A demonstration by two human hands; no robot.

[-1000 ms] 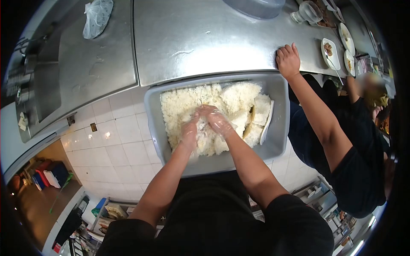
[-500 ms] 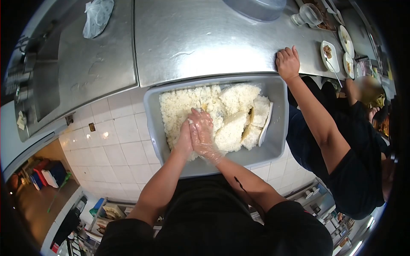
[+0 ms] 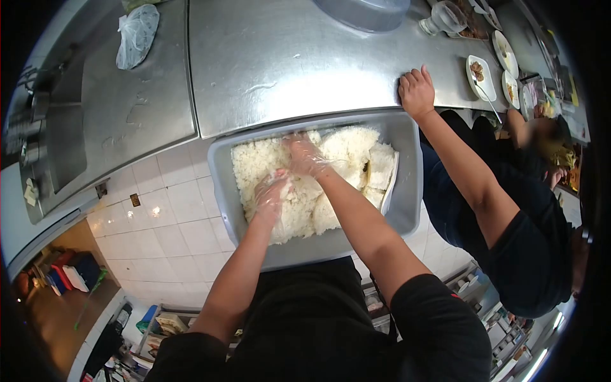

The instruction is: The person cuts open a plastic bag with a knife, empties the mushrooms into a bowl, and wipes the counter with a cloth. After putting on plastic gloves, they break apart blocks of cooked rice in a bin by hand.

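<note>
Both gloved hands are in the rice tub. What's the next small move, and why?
Probably shift the right hand rightward onto the big rice slabs. They look solid and unbroken by the right wall of the tub, whereas the loose rice around the left hand looks crumbled already.

Thin, clear, crinkled plastic gloves on both: left hand (image 3: 270, 194) and right hand (image 3: 305, 156). Black short-sleeved shirt (image 3: 312, 331), sleeves ending above the elbows, forearms bare. Small red mark on the right sleeve (image 3: 453, 297).
</note>
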